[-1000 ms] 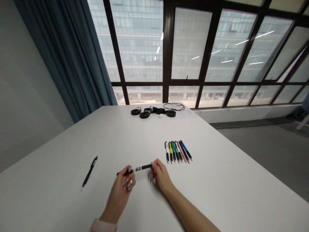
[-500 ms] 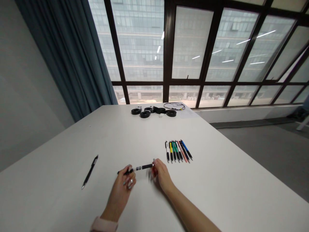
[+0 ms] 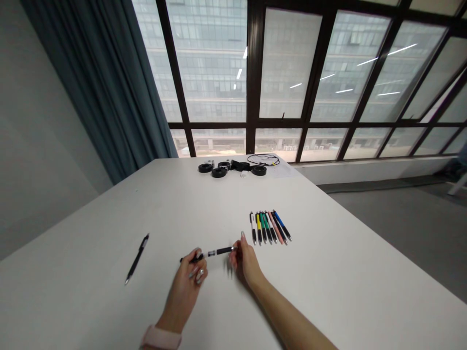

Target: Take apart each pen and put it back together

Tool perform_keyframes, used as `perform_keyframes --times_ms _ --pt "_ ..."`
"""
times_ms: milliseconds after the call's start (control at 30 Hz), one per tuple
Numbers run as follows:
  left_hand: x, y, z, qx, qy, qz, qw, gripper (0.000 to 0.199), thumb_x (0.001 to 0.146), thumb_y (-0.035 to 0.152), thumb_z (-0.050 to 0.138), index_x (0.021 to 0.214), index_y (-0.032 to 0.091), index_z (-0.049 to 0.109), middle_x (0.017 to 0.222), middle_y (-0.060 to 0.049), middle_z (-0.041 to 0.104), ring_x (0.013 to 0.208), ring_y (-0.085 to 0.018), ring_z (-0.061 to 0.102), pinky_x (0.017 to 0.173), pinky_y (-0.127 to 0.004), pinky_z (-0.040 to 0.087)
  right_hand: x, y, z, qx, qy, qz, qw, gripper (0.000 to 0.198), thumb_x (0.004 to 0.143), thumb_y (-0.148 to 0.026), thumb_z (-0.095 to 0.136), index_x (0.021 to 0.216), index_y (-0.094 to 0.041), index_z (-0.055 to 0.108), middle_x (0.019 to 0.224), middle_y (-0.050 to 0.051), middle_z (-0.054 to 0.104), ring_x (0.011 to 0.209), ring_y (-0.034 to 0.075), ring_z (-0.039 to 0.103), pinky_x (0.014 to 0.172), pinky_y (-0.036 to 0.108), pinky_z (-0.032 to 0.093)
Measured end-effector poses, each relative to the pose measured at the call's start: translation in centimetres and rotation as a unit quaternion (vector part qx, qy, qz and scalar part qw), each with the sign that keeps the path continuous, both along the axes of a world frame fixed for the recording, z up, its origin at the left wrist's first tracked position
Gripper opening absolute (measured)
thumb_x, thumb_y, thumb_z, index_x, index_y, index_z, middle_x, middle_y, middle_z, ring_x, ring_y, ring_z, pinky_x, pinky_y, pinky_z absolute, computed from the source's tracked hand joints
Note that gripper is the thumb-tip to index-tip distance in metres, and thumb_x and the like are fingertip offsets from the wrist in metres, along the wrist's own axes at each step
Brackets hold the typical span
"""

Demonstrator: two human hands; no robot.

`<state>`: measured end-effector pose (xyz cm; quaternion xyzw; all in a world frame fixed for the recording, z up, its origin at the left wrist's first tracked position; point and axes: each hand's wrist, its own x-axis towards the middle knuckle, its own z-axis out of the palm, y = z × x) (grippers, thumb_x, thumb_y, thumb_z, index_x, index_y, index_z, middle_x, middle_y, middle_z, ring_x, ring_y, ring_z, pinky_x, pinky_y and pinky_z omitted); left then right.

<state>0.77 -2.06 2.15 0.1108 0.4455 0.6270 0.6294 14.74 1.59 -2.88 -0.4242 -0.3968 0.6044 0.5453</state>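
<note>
My left hand (image 3: 188, 279) is closed around the rear of a black-and-white click pen (image 3: 211, 253), held nearly level above the table with its tip pointing right. At that tip is my right hand (image 3: 248, 262), its thumb raised and apart from the curled fingers. The fingers are beside the silver tip, slightly blurred; whether they touch it is hard to make out. A second black pen (image 3: 137, 258) lies slanted on the white table (image 3: 182, 209) to the left. Beyond my right hand several pens (image 3: 270, 227) lie side by side, in white, yellow, green, pink, black and blue.
Black rolls of strap or tape (image 3: 219, 172) sit at the table's far end, with a coiled black cable (image 3: 263, 159) beside them. Behind are a large framed window (image 3: 284, 63) and a blue curtain (image 3: 109, 87). The table's right edge borders a grey floor (image 3: 394, 214).
My right thumb has lifted from the pen's tip and now points upward. The held pen and my left hand have shifted slightly right.
</note>
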Motion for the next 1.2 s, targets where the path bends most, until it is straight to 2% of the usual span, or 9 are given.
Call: perform_keyframes --times_ms 100,200,367,533,633,733,933,1033,1200 --pt "0.0 0.0 -0.1 -0.001 -0.003 0.005 1.0 0.014 0.083 0.023 0.061 0.071 0.017 0.057 0.049 0.009 0.037 0.04 -0.005 0.033 0.036 -0.015 0.026 0.2 -0.1 0.4 0.051 -0.014 -0.018 0.998 0.066 0.068 -0.088 0.056 0.066 -0.022 0.053 0.049 -0.005 0.053 0.043 0.01 0.043 0.045 0.023 0.034" --pt "-0.2 -0.1 -0.2 0.012 0.008 0.005 1.0 0.013 0.08 0.025 0.066 0.073 0.017 0.057 0.051 0.009 0.039 0.041 -0.005 0.034 0.037 -0.015 0.027 0.6 -0.3 0.5 0.068 -0.044 -0.006 0.997 0.06 0.067 -0.08 0.067 0.063 -0.023 0.05 0.049 -0.007 0.05 0.045 0.01 0.042 0.047 0.023 0.035" --pt "-0.4 -0.2 -0.3 0.017 0.024 -0.023 0.999 0.019 0.076 0.029 0.071 0.072 0.018 0.056 0.052 0.009 0.04 0.042 -0.005 0.035 0.038 -0.016 0.028 0.5 -0.3 0.1 0.075 -0.105 -0.018 0.991 0.066 0.075 -0.084 0.053 0.05 -0.023 0.043 0.042 -0.006 0.04 0.042 0.01 0.034 0.045 0.025 0.029" --pt "-0.2 -0.1 -0.1 0.005 0.022 0.003 1.0 0.012 0.079 0.025 0.066 0.074 0.018 0.057 0.053 0.008 0.041 0.043 -0.006 0.037 0.038 -0.017 0.03 0.1 -0.2 -0.4 0.024 -0.055 0.002 0.998 0.071 0.078 -0.09 0.035 0.051 -0.024 0.044 0.04 -0.004 0.041 0.038 0.011 0.036 0.042 0.026 0.029" --pt "-0.2 -0.1 0.0 -0.003 0.013 0.013 1.0 0.011 0.082 0.023 0.061 0.074 0.018 0.056 0.052 0.008 0.04 0.042 -0.006 0.036 0.037 -0.016 0.028 0.3 -0.3 0.0 0.045 -0.045 -0.007 0.998 0.063 0.074 -0.086 0.051 0.063 -0.023 0.05 0.051 -0.004 0.051 0.045 0.011 0.044 0.046 0.024 0.034" --pt "-0.3 -0.1 0.0 -0.001 0.016 0.01 1.0 0.011 0.08 0.024 0.064 0.074 0.018 0.056 0.052 0.008 0.04 0.042 -0.006 0.036 0.037 -0.016 0.028 0.6 -0.4 0.6 0.073 -0.074 0.001 0.995 0.058 0.071 -0.079 0.062 0.063 -0.023 0.049 0.052 -0.005 0.05 0.047 0.011 0.044 0.05 0.024 0.036" --pt "-0.4 -0.2 -0.3 0.009 0.022 -0.002 1.0 0.016 0.075 0.027 0.069 0.074 0.018 0.056 0.052 0.008 0.041 0.043 -0.006 0.038 0.039 -0.016 0.03 0.6 -0.3 0.3 0.06 -0.107 0.01 0.992 0.067 0.073 -0.086 0.052 0.051 -0.024 0.039 0.042 -0.007 0.04 0.041 0.009 0.036 0.045 0.025 0.029" --pt "-0.4 -0.1 -0.3 0.01 0.005 -0.003 1.0 0.013 0.077 0.025 0.066 0.073 0.018 0.056 0.05 0.009 0.037 0.041 -0.006 0.034 0.037 -0.016 0.028 0.4 -0.4 0.1 0.058 -0.089 0.019 0.994 0.068 0.073 -0.089 0.046 0.055 -0.024 0.044 0.045 -0.006 0.044 0.042 0.01 0.038 0.045 0.024 0.031" --pt "-0.3 -0.1 -0.2 0.002 0.021 -0.006 1.0 0.013 0.077 0.026 0.066 0.072 0.018 0.057 0.05 0.008 0.039 0.042 -0.006 0.035 0.038 -0.016 0.028 0.5 -0.6 0.6 0.083 -0.105 0.016 0.991 0.065 0.073 -0.086 0.052 0.061 -0.023 0.047 0.051 -0.006 0.048 0.047 0.01 0.042 0.049 0.024 0.035"
